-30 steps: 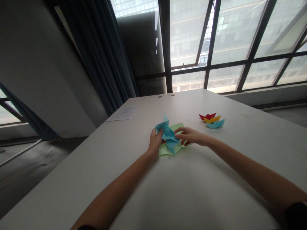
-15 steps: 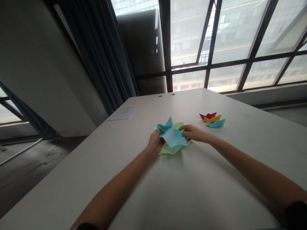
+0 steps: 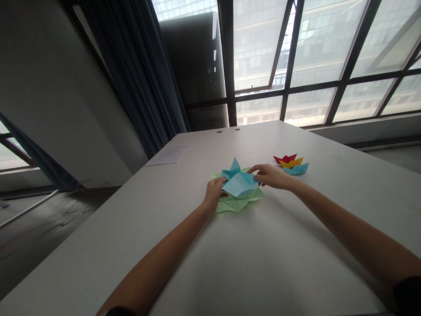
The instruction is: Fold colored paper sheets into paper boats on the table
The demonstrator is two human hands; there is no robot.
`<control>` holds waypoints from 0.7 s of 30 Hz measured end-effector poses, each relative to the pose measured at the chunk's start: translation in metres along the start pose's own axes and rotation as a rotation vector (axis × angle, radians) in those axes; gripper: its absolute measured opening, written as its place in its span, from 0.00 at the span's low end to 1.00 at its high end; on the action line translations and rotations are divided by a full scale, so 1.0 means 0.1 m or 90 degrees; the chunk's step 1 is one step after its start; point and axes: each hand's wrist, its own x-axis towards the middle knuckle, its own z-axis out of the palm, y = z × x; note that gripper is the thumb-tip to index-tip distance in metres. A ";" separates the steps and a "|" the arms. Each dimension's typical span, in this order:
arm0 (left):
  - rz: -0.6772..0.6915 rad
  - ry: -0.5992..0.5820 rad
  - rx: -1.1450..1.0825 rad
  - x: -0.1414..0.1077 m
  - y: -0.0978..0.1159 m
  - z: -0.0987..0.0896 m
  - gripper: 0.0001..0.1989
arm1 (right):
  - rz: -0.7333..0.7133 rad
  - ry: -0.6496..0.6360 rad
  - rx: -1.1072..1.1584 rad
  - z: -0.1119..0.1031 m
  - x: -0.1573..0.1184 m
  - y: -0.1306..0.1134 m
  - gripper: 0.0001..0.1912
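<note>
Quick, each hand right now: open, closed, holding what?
Left hand: closed, holding the blue folded paper by its left side.
Right hand: closed on its right side.

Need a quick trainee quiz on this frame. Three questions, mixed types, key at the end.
1. Multiple choice: which of the three paper boats sits nearest the camera? A) red B) yellow C) blue

2. True or false: the paper sheet lies toward the left side of the white table.

3. Fill in the blank: the left hand and the right hand are on the light blue folded paper, with ____ paper beneath it.

Key:
1. C, the blue boat.
2. True.
3. Light green; the light green paper shows below the blue one.
</note>
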 end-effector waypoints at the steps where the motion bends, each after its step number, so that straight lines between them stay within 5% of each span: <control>1: -0.016 -0.005 0.003 0.00 0.01 0.00 0.14 | -0.009 0.009 -0.019 0.00 -0.01 -0.01 0.16; 7: -0.068 -0.045 0.046 0.03 -0.02 -0.01 0.16 | -0.088 0.049 -0.135 -0.02 -0.08 -0.09 0.17; 15: -0.114 0.029 -0.193 0.08 0.08 -0.05 0.02 | -0.114 0.058 -0.139 -0.10 -0.06 -0.04 0.14; 21: -0.094 -0.111 -0.435 0.08 0.28 -0.17 0.07 | -0.071 0.057 -0.185 -0.17 -0.02 0.06 0.19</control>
